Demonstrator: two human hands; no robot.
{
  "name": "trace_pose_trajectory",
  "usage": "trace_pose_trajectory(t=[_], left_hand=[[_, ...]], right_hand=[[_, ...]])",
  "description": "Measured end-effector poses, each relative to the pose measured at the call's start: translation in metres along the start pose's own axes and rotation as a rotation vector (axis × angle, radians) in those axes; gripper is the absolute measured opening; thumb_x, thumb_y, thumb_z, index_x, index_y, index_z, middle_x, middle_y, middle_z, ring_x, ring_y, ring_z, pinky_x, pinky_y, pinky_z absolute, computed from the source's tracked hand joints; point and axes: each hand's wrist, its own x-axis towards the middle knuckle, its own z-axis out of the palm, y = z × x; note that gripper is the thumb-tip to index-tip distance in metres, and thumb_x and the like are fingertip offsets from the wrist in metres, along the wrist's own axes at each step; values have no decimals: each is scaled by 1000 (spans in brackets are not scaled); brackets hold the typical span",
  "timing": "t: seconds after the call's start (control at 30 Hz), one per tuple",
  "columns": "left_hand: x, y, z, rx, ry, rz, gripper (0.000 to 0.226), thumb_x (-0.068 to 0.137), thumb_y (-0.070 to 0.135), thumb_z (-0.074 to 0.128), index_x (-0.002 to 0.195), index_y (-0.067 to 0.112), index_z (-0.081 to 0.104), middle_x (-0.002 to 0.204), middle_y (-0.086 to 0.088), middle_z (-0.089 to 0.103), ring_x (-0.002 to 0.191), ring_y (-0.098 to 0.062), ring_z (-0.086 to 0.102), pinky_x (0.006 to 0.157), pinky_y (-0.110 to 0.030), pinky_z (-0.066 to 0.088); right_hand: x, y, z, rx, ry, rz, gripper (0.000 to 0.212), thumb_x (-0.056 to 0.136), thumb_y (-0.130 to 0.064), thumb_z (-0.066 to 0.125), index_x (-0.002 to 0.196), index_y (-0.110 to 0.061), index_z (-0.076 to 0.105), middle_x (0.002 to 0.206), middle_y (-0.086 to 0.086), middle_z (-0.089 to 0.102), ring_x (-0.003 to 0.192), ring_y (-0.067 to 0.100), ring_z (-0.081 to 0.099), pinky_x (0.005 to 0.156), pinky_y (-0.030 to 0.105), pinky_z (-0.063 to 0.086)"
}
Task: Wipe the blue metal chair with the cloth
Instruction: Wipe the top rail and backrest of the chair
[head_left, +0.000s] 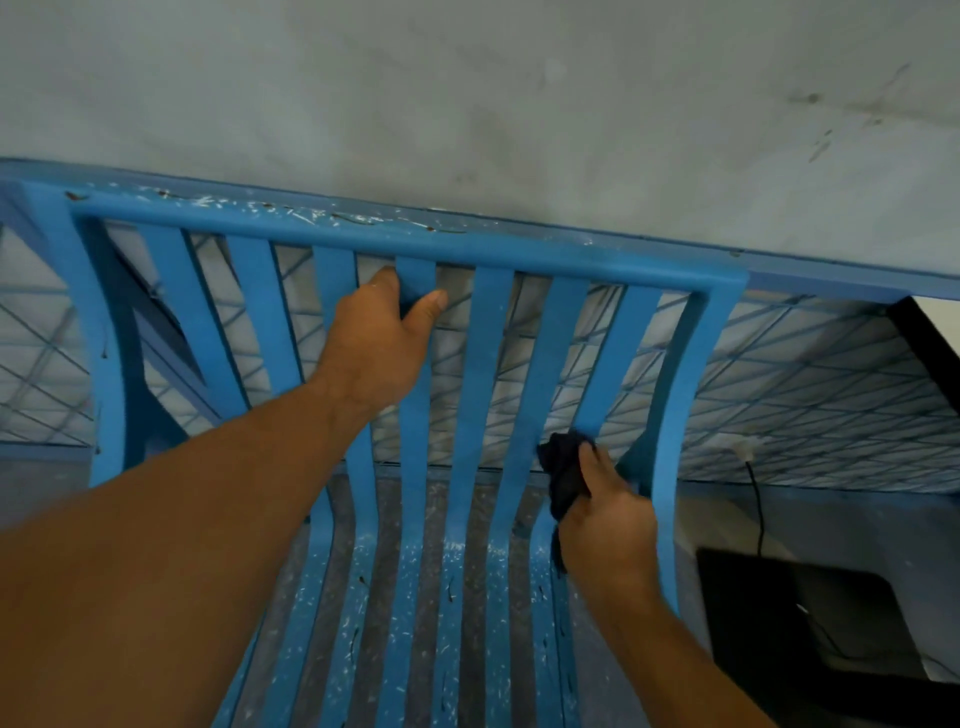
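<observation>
My left hand (379, 343) is clamped round one of the middle slats (415, 395) of the blue metal chair (363, 231), just under the top rail. The thumb is on the slat's right edge and the forefinger on its left. My right hand (608, 514) is closed round a bunched dark cloth (566, 467), held low on the backrest where the slats bend toward the seat. The wad touches the second slat from the right (613, 364) and fills the gap to its left neighbour.

The chair stands straight in front of me with its backrest facing me and the seat slats (405, 597) running down toward the bottom of the view. They are speckled with pale flecks, as is the top rail. The gaps between the slats are narrow, about as wide as the slats. The thick right frame post (685, 415) sits just beside my right hand, so that side is tight.

Behind the backrest is a blue wire mesh (810, 374), close to the slats. Above it is a pale, smudged wall (467, 78). To the right of the chair a black object (810, 623) lies on the floor (727, 519), with a thin dark cable (759, 514) running up from it.
</observation>
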Motion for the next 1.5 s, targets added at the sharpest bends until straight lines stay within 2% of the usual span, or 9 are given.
trace_pose_trajectory(t=[0.23, 0.4, 0.6, 0.8, 1.03, 1.13, 1.23, 1.4, 1.5], left_hand=[[3, 1, -4, -17, -32, -28, 30, 94, 41, 57, 76, 20, 46, 65, 5, 49, 55, -4, 45, 42, -15, 30], [3, -4, -4, -55, -34, 7, 34, 94, 39, 57, 70, 24, 41, 64, 4, 47, 54, -6, 42, 38, -9, 31], [2, -5, -3, -38, -43, 23, 33, 96, 41, 54, 71, 25, 39, 65, 6, 44, 53, -5, 40, 42, -16, 28], [1, -3, -6, -47, -60, 10, 33, 96, 41, 54, 71, 23, 41, 65, 5, 45, 53, -5, 41, 40, -15, 30], [1, -3, -5, -59, -52, 20, 33, 96, 39, 55, 71, 22, 41, 65, 5, 44, 53, -6, 40, 42, -17, 29], [1, -3, -4, -59, -47, 8, 34, 96, 40, 55, 71, 21, 40, 65, 5, 44, 54, -7, 40, 43, -19, 29], [2, -5, -3, -55, -31, 12, 34, 96, 39, 55, 71, 22, 40, 66, 6, 44, 54, -5, 40, 38, -11, 29], [1, -5, -1, -60, -10, 35, 31, 96, 38, 55, 78, 15, 44, 65, 5, 44, 54, -4, 40, 37, -10, 31], [0, -5, -2, -49, -21, 34, 33, 96, 39, 55, 74, 18, 42, 65, 5, 44, 53, -5, 39, 37, -11, 29]], right_hand=[[55, -112, -44, 273, 559, -320, 46, 85, 7, 54, 128, -8, 61, 136, 15, 54, 115, 20, 59, 94, 18, 45], [58, -109, 23, 77, 233, -323, 55, 72, 16, 60, 123, -5, 65, 136, 27, 52, 109, 43, 62, 80, 49, 58], [28, -82, 51, -50, 55, -254, 50, 69, 15, 67, 114, -6, 69, 124, 22, 62, 73, 38, 67, 58, 42, 60], [-4, -58, 44, -112, -352, -87, 51, 92, 0, 46, 140, -18, 50, 145, 9, 47, 113, 30, 59, 104, 37, 46], [24, -73, -32, 228, 461, -184, 46, 88, -7, 41, 131, -13, 59, 139, 10, 53, 103, 23, 66, 91, 26, 52], [47, -73, -11, 165, 335, -130, 53, 81, 10, 47, 129, -6, 60, 137, 18, 54, 102, 35, 65, 97, 34, 49], [38, -58, 21, 61, 226, -127, 54, 72, 18, 54, 122, -1, 65, 127, 26, 59, 81, 41, 68, 75, 50, 59], [10, -36, 31, -90, -134, -6, 51, 88, 6, 49, 134, -15, 57, 130, 13, 60, 97, 32, 64, 94, 39, 53], [4, -28, 8, 200, -310, 203, 47, 93, 5, 47, 132, -18, 59, 128, 8, 62, 105, 20, 61, 95, 22, 48]])
